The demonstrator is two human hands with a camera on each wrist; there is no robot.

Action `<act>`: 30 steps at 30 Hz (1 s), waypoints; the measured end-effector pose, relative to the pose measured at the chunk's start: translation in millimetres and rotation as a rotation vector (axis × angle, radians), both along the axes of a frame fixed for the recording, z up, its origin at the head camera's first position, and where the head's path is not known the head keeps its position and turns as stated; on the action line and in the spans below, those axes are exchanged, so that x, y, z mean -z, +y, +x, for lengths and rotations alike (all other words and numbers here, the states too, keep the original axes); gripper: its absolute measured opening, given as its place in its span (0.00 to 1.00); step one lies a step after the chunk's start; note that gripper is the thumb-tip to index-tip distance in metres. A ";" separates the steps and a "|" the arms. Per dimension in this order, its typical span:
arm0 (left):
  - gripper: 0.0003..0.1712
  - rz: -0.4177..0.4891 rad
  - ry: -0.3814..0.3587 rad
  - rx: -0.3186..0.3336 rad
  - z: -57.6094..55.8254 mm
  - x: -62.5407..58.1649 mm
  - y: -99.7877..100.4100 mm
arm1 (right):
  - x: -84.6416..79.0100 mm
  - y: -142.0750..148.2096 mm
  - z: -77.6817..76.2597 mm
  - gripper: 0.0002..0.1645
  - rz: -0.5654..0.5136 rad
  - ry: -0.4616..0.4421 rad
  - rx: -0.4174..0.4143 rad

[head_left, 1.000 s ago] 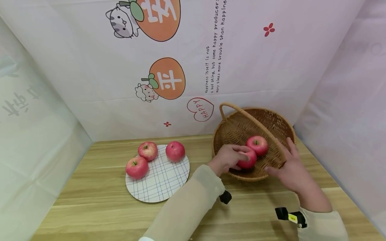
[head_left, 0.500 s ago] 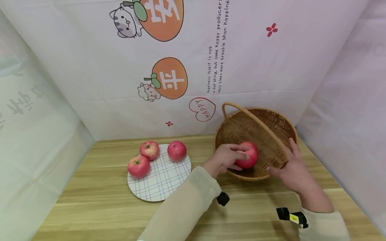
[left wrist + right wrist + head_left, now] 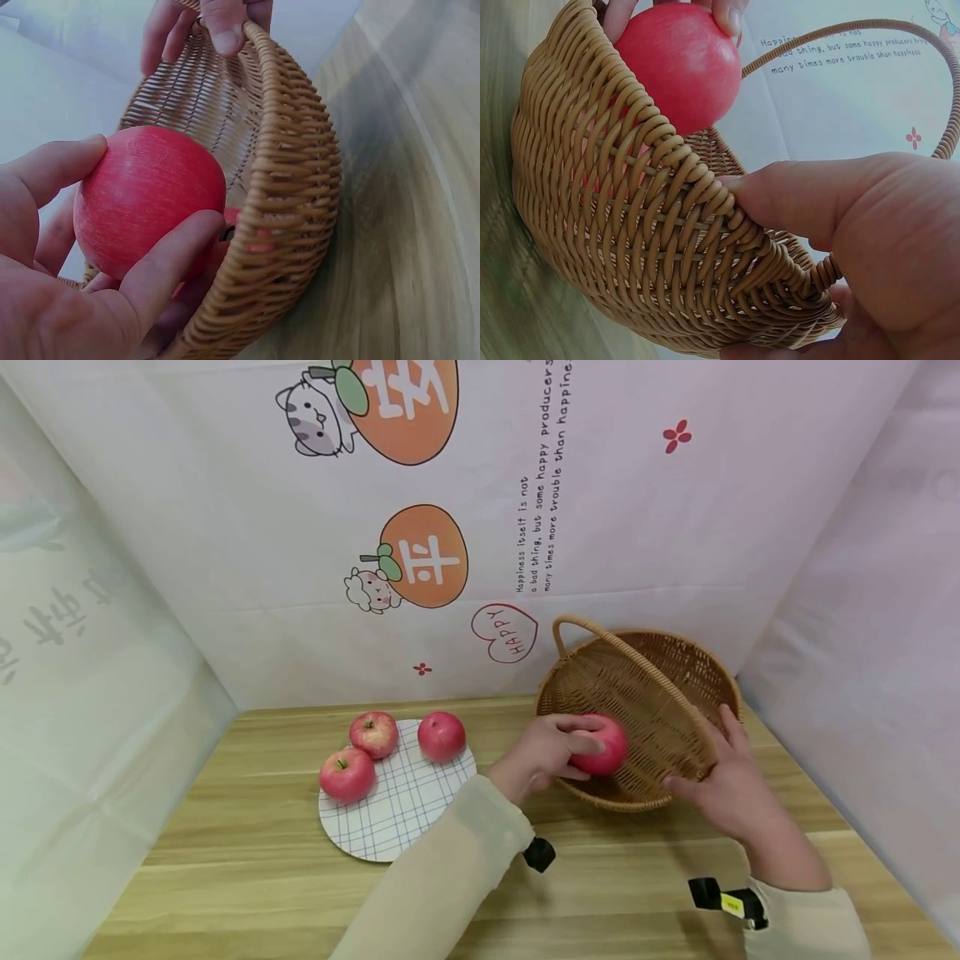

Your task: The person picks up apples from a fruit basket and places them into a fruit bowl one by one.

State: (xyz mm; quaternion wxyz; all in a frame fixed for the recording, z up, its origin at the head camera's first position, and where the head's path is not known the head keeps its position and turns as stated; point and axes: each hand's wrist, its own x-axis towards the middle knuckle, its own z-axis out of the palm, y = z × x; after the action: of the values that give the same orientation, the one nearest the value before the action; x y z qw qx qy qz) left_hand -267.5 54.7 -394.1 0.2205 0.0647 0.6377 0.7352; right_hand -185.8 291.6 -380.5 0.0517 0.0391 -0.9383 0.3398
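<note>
My left hand grips a red apple at the left side of a brown wicker basket. In the left wrist view, thumb and fingers wrap this apple just inside the rim. Part of another apple shows below it, mostly hidden; red also shows through the weave in the right wrist view. On the basket's right side, my right hand holds the rim near the foot of the handle. Its thumb presses the rim in the right wrist view, and the basket tilts toward me.
Left on the wooden table lies a round checked plate. It bears three apples: front left, back left and right. A printed white cloth hangs behind, with cloth walls at both sides.
The left hand has drawn its apple leftward to the basket's left rim. A second apple, visible in the basket a second ago, has dropped from the head view. The right hand keeps its hold.
</note>
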 end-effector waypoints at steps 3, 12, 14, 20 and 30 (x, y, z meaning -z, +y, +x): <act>0.18 -0.010 0.013 0.004 -1.5 -1.3 -6.0 | -0.1 -0.5 0.3 0.64 0.004 0.002 -0.001; 0.19 -0.047 0.075 -0.038 0.4 -14.6 -30.3 | 1.4 -0.3 -0.1 0.64 0.000 0.001 -0.007; 0.19 -0.053 0.085 -0.051 1.3 -17.9 -36.6 | 1.8 0.1 -0.3 0.64 0.001 0.005 -0.008; 0.22 -0.025 0.079 -0.081 5.7 -25.2 -53.6 | 1.3 -1.1 -0.4 0.64 0.008 0.025 -0.012; 0.19 -0.139 0.174 -0.055 15.0 -34.2 -78.9 | 2.3 -1.1 0.1 0.63 -0.006 0.038 -0.018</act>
State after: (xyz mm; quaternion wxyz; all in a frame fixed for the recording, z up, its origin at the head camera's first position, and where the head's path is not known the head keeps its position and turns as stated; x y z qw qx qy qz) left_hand -252.6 -24.2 -359.9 0.1480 0.0952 0.7053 0.6867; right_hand -185.7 290.5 -382.8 0.0668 0.0539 -0.9357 0.3422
